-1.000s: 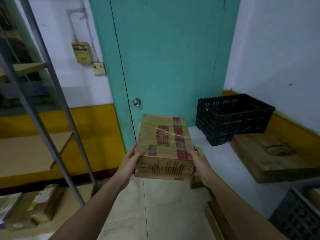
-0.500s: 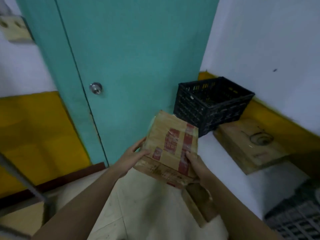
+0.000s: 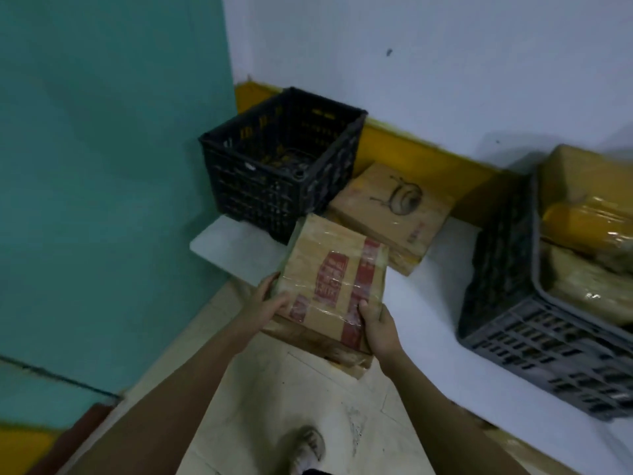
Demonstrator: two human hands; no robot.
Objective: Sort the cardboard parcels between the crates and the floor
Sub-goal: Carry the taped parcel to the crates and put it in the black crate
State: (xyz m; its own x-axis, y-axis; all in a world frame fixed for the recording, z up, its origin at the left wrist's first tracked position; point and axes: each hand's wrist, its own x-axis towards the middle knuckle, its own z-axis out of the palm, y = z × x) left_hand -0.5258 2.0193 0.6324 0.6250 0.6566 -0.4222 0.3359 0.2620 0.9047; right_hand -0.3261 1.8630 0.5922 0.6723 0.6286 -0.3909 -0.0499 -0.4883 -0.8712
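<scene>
Both hands, left hand [image 3: 270, 303] and right hand [image 3: 378, 325], hold a taped box [image 3: 334, 279] by its near corners, near the black crate [image 3: 281, 162].

Red print on held parcel [image 3: 334, 269], blurred; nothing legible anywhere.

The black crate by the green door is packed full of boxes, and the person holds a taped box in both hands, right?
Not quite. In the head view the black crate looks empty of boxes. The rest is right: the left hand and right hand hold the taped box.
</scene>
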